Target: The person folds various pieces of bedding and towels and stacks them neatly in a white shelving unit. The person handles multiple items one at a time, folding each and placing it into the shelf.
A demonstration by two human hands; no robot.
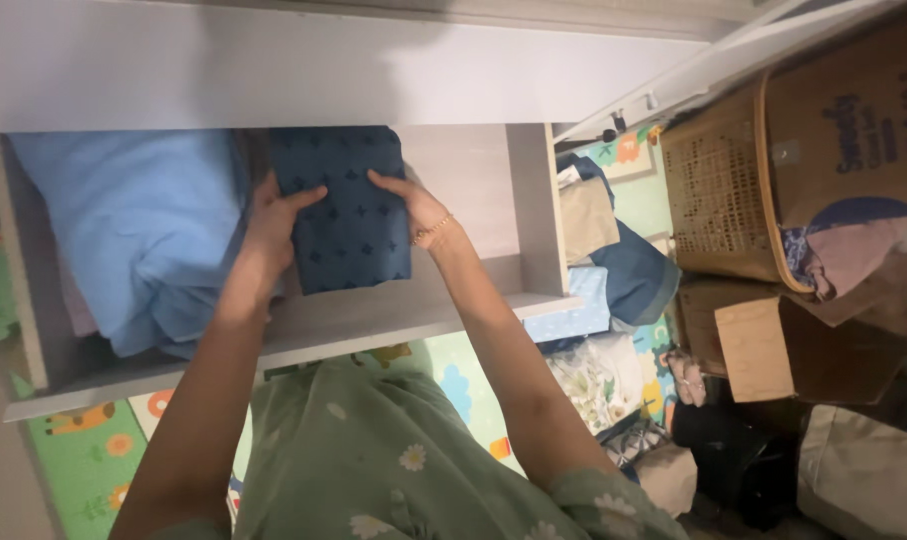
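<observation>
A folded dark blue cloth with a small star-like pattern (349, 215) lies on a pale wooden shelf (374, 320). My left hand (274, 225) grips its left edge and my right hand (409, 205) presses on its right edge; a thin bracelet circles the right wrist. Left of the cloth, a stack of light blue fabric (139, 230) fills the same shelf. My green floral sleeves show at the bottom of the view.
An upright divider (536, 205) closes the shelf on the right. Past it lie folded clothes (599, 270), a woven basket (719, 195), cardboard boxes (854, 120) and bags on a colourful play mat (84, 455). A higher shelf board (274, 70) hangs overhead.
</observation>
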